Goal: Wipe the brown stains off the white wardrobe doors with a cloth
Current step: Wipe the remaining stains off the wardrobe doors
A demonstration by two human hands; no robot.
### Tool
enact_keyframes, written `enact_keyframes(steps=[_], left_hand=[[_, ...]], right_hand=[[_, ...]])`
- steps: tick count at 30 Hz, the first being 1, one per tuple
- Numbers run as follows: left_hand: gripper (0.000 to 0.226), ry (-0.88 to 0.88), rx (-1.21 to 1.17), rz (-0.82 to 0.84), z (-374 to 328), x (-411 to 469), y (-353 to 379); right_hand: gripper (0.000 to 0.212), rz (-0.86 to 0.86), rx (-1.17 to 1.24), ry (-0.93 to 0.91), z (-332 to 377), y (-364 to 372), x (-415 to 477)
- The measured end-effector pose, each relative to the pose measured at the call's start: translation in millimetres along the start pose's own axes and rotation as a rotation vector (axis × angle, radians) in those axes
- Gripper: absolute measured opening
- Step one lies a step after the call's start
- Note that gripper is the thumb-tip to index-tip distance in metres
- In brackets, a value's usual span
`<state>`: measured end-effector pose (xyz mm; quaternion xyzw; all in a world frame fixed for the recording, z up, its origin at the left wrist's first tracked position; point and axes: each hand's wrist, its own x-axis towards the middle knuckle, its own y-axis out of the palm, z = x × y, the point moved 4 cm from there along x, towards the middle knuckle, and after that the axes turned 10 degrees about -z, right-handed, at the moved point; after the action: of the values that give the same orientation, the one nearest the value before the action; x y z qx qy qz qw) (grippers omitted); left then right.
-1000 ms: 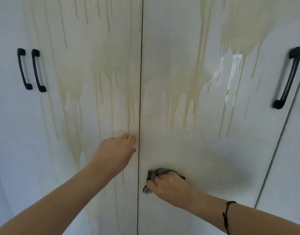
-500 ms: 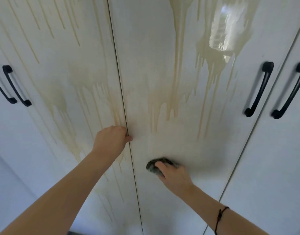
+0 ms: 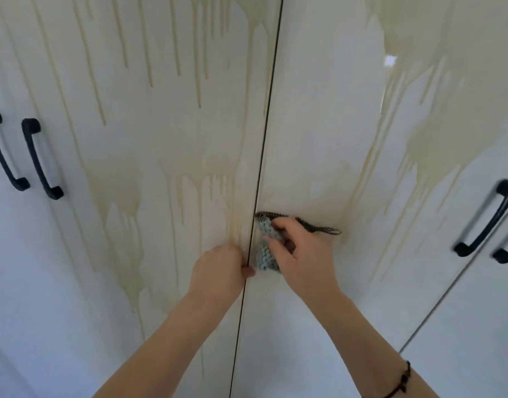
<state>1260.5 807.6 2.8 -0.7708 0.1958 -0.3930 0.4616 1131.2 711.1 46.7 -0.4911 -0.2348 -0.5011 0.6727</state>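
White wardrobe doors (image 3: 137,268) fill the frame, streaked with brown stains (image 3: 436,139) that run down from the top edge. At centre, the left hand (image 3: 218,271) rests clenched against the left door beside the seam (image 3: 261,156). Just right of the seam, the right hand (image 3: 301,254) grasps a grey-blue cloth (image 3: 265,249) pressed to the right door. Black handles (image 3: 38,160) flank both edges.

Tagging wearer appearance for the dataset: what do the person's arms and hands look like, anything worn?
No sleeves in view on the left forearm or right forearm. The left grip and right grip are ungloved, no rings or watch visible. Only item worn: a thin dark cord bracelet with small dark charms, on the right forearm.
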Motion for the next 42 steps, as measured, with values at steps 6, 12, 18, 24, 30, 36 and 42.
enact_keyframes(steps=[6,12,18,24,30,36,42], left_hand=[[0.013,0.104,-0.071,0.086,5.0,-3.0,2.6],[0.028,0.134,-0.300,0.086,-2.7,5.1,-37.3],[0.034,0.103,-0.280,0.054,1.2,0.6,-57.6],[0.020,0.138,-0.313,-0.029,-5.3,-8.6,-74.8],[0.042,0.221,-0.509,-0.389,-30.7,-5.5,-98.2],[0.046,0.357,-0.357,-0.323,-47.6,-19.2,-55.0],[0.018,0.466,-0.379,-0.398,-64.0,-28.5,-52.8]], right_hand=[[0.013,0.245,-0.171,0.023,-5.4,24.1,-62.9],[0.020,-0.305,-0.020,0.137,43.7,-30.2,64.6],[0.021,-0.244,-0.160,-0.091,39.5,0.9,19.8],[0.018,0.017,-0.361,-0.088,21.4,2.3,-12.1],[0.018,-0.551,0.063,0.098,27.0,-48.3,67.4],[0.020,-0.138,-0.275,-0.139,-23.1,4.8,-64.0],[0.027,-0.523,-0.228,0.104,-38.2,-72.4,-6.4]])
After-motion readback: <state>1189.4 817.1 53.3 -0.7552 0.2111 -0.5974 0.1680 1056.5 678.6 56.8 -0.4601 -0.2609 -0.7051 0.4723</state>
